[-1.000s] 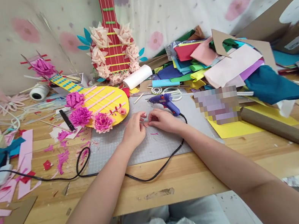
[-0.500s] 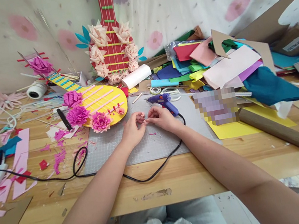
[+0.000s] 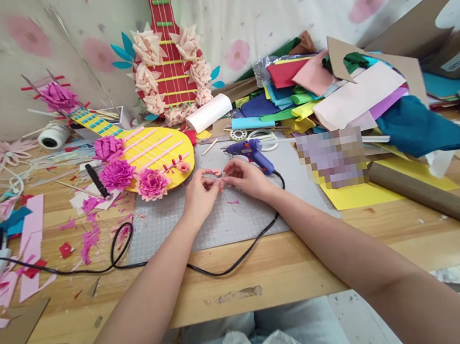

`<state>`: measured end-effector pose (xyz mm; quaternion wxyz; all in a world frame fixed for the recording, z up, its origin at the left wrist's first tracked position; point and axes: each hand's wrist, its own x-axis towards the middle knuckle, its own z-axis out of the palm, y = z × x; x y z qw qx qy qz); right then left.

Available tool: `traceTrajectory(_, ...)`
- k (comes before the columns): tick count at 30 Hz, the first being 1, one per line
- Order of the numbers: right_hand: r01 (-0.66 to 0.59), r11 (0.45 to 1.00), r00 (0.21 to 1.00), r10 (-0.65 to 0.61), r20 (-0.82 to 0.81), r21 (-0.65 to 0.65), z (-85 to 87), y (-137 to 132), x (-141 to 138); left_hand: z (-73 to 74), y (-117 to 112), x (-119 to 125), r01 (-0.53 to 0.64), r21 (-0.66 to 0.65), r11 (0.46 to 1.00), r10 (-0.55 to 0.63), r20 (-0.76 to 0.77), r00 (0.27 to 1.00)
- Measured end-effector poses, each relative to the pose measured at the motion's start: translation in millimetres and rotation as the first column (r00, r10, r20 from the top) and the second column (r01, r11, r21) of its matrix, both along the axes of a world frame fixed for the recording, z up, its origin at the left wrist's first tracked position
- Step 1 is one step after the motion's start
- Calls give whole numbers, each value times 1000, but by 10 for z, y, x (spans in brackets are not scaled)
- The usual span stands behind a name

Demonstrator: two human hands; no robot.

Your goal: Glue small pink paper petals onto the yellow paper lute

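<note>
My left hand (image 3: 201,195) and my right hand (image 3: 248,179) meet fingertip to fingertip above the grey cutting mat (image 3: 169,233). Both are closed in a pinch. A hint of pink shows at the fingertips, but whatever they hold is too small and hidden to name. Just behind my right hand lies a purple glue gun (image 3: 253,151), its black cord curving beneath my wrists. Left of my hands rests a yellow paper guitar (image 3: 150,150) trimmed with magenta and pink paper flowers (image 3: 152,182). A tiny magenta scrap (image 3: 233,201) lies on the mat below my fingers.
A red paper guitar (image 3: 173,81) with pale flowers leans at the back. Folded coloured paper (image 3: 288,96) is heaped at the right, near a brown tube (image 3: 440,200). Paper scraps (image 3: 90,244) and the black cord (image 3: 70,272) spread over the left side.
The view has shifted slightly, so the scene sits a little higher. My hands stay together in nearly the same pose, with fingers moving only slightly.
</note>
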<state>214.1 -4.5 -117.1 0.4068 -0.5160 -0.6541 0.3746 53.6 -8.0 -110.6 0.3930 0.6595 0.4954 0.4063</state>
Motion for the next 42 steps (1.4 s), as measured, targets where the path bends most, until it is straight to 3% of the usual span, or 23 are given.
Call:
traceTrajectory(10,39,999,998,-38,41,-22,12,5,15,10,-12,-23,-16,11,1000,16,-37,999)
traceTrajectory(17,47,998,954,-54,294,31,80,-30,5,19,-5,-44,-41,5,999,41,-8,999)
traceTrajectory(21,34,993,930,-73,359,116,90,-40,1,59,-16,-40,-70,0,998,70,-5,998)
traceTrajectory(26,28,986,970,-67,235,165,111,-62,-10,66,-15,-30,-67,-14,998,67,49,997)
traceTrajectory(33,-80,997,995,79,-65,-20,108,-73,-107,6,18,-23,-63,-13,998,64,97,993)
traceTrajectory(38,-82,995,992,77,-103,-49,85,-58,-92,10,48,-41,-46,-33,998,50,131,990)
traceTrajectory(42,-84,996,992,83,-95,-12,59,-54,-65,47,44,-61,46,-35,998,-42,118,992)
